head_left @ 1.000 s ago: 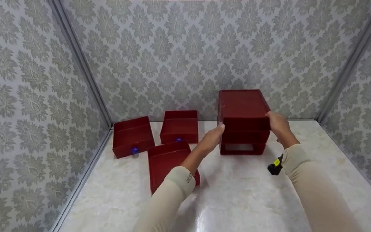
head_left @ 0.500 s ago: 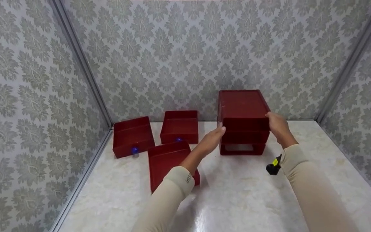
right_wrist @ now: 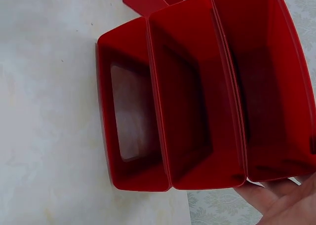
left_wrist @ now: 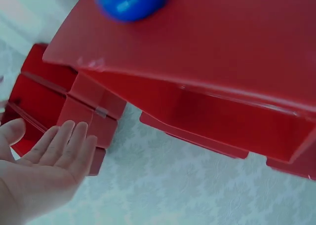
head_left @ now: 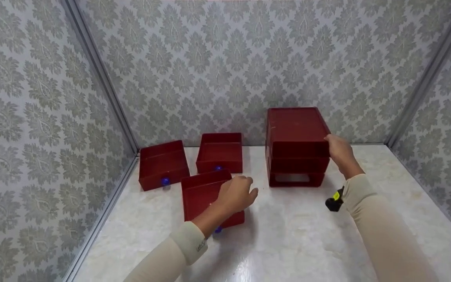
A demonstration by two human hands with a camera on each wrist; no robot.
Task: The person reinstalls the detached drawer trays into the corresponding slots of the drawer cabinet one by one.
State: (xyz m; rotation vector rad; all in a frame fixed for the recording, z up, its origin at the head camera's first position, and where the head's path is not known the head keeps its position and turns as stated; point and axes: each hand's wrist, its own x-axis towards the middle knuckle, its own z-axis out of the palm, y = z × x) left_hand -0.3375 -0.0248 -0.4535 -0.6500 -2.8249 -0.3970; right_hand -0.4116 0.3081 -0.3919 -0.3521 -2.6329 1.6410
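A red drawer cabinet (head_left: 298,127) of three stacked frames stands at the back right, with its drawer openings facing me. My right hand (head_left: 341,154) rests against its right side near the top front; in the right wrist view, the fingers (right_wrist: 264,198) lie along the side wall. My left hand (head_left: 237,196) hovers over a red drawer (head_left: 198,194) in front, apart from the cabinet, fingers loosely bent and holding nothing. That drawer's blue knob (head_left: 218,229) faces me. In the left wrist view, the left palm and extended fingers (left_wrist: 61,148) show, with a drawer close to the camera.
Two more red drawers with blue knobs lie at the back left: one drawer (head_left: 163,166) near the corner, another drawer (head_left: 220,154) beside it. A black-and-yellow object (head_left: 334,200) is at the right wrist. Patterned walls (head_left: 229,70) enclose the white tabletop (head_left: 288,239).
My left hand has left the cabinet's left side and moved left and toward me, over the front drawer. My right hand stays at the cabinet, which stands where it was.
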